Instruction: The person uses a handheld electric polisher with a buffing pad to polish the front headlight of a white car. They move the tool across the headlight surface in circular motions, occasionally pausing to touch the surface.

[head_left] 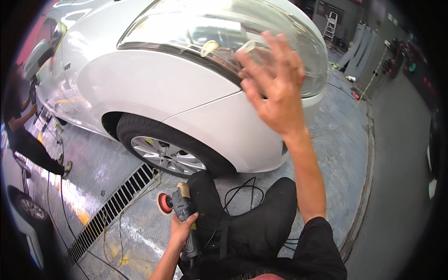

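My left hand (pixel 179 230) is closed around a grey and black power polisher (pixel 183 205) above my left thigh. Its round red-backed pad (pixel 164 203) points left, away from my leg. My right hand (pixel 280 98) is raised in front of the headlight (pixel 175 30) of a white car, fingers stretched and a little apart, slightly blurred, with nothing in it. Whether the fingertips touch the lens, I cannot tell. Just below the lens lies the car's pale bumper (pixel 242 126), and the front wheel (pixel 170 155) is beyond my left knee.
A dark cable (pixel 242 189) loops on the floor between my knees. Left of me runs a slotted drain grate (pixel 114 205) with thin cords across it. Another person (pixel 28 135) stands at the far left, near a second car (pixel 23 200). A white stepladder (pixel 330 25) stands at the back right.
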Tool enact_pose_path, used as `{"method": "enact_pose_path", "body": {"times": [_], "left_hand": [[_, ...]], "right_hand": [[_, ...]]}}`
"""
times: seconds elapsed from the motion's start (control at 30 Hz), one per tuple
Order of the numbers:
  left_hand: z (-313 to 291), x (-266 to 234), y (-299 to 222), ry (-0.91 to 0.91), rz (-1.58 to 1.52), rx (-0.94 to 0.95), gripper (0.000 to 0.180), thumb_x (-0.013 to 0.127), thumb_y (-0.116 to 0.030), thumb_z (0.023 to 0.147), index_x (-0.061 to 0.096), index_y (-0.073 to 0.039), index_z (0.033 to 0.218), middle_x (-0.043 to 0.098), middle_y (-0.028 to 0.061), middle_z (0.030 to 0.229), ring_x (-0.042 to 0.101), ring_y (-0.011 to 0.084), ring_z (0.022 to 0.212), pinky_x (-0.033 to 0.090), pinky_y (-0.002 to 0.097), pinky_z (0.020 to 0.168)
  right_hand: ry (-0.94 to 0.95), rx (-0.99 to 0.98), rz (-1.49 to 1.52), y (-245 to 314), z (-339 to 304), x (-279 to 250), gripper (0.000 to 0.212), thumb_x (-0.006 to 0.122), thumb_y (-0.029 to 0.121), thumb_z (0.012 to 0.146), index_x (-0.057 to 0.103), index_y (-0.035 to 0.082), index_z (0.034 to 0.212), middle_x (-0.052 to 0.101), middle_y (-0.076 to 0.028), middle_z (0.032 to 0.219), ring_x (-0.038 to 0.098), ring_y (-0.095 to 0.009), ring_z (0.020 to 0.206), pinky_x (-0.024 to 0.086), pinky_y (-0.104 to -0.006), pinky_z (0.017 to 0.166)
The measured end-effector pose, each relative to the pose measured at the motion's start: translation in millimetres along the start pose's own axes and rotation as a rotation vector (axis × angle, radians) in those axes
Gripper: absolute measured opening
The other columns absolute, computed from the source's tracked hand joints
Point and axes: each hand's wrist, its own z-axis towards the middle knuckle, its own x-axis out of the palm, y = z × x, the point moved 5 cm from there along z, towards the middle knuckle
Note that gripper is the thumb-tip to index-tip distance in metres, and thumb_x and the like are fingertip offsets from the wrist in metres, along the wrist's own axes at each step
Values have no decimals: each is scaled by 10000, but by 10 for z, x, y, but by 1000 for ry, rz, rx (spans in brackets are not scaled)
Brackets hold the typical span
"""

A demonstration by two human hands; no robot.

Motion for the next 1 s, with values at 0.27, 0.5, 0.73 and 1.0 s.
{"method": "enact_pose_path", "body": {"times": [0.27, 0.5, 0.73, 1.0], "left_hand": [[-8, 39, -16, 32, 12, 43, 482, 879, -197, 866, 614, 21, 1204, 718, 106, 1006, 705, 191, 820, 582, 357, 723], [31, 41, 35, 20, -20, 8, 461, 883, -183, 860, 622, 15, 1184, 719, 111, 1018, 703, 202, 867, 576, 362, 769], [11, -25, -43, 17, -67, -7, 432, 866, -204, 878, 630, 22, 1160, 719, 109, 989, 706, 194, 800, 577, 353, 711], [-288, -254, -174, 105, -340, 21, 342, 790, -199, 923, 618, 17, 1125, 723, 134, 871, 726, 232, 668, 616, 354, 609]], "right_hand": [[26, 6, -74, -278, -375, -206, 480, 689, 278, 945, 711, 197, 1418, 502, -145, 1602, 407, -343, 1519, 266, -509, 1238], [-100, 16, 42, -150, 243, -175, 489, 708, 304, 934, 711, 129, 1391, 476, -141, 1613, 391, -348, 1518, 282, -511, 1232], [-71, -22, -100, 381, 409, -50, 439, 684, 407, 924, 735, 67, 1198, 509, -159, 1571, 320, -335, 1562, 249, -550, 1248], [-66, 100, -194, 42, -276, -420, 450, 660, 374, 937, 722, 55, 1248, 595, -178, 1463, 486, -401, 1425, 319, -513, 1181]]}}
